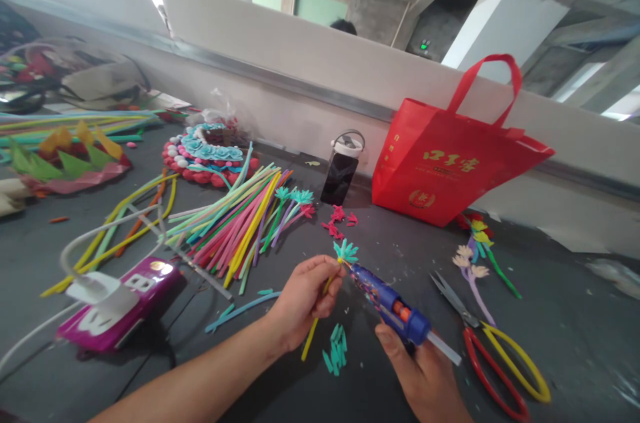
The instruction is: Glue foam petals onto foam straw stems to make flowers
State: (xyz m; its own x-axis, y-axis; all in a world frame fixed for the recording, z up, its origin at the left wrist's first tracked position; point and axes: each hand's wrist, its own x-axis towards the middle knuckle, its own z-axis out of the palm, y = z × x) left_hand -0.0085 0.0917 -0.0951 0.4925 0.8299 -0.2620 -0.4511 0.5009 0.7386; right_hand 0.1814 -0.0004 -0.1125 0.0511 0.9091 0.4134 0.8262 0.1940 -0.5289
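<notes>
My left hand (pixel 313 290) pinches a pipe-cleaner flower with a yellow stem (pixel 310 338) and teal petals (pixel 346 250). In my right hand (pixel 420 370) is a blue hot glue gun (pixel 387 300) with a clear glue stick (pixel 444 348) poking out of its back end. The gun's nozzle meets the base of the petals, close to my left fingertips; whether it touches I cannot tell. Below my hands lie several short teal pipe-cleaner pieces (pixel 336 350). Pink pieces (pixel 336 222) are scattered beyond the flower.
Scissors (pixel 467 320) lie open at the right, near finished flowers (pixel 473 260). A red bag (pixel 450 163) and a bottle (pixel 341 170) stand at the back. Pipe cleaners (pixel 235 216) spread left of centre. A purple power strip (pixel 125 306) with a white cable sits front left.
</notes>
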